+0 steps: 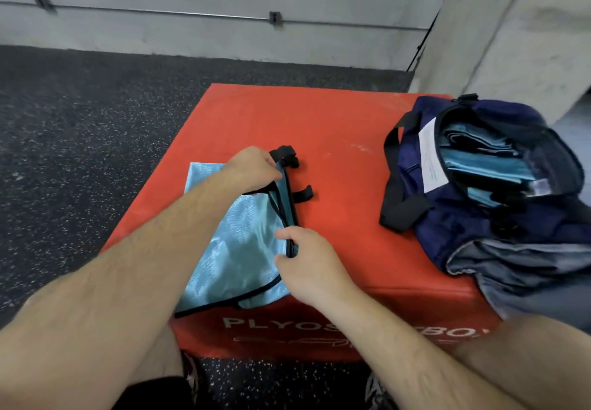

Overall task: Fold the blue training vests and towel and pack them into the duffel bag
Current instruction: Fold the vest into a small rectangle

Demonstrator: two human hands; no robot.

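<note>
Speckled gym floor (80,122), and a red plyo box (335,122) carrying a blue vest (236,250).
The left hand (252,168) pinches the vest's black-trimmed edge at the far end and the right hand (311,262) pinches it nearer, both grips clamped on it. An open duffel bag (463,227) lies on the box's right side with a grey towel (527,269) against it.

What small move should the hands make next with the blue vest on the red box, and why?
Probably carry the lifted edge over to the left and lay it on the flat part. The left hand and the right hand both pinch the black-trimmed right edge of the blue vest, raised off the red box, while the rest lies spread. The open duffel bag holds folded vests.
</note>
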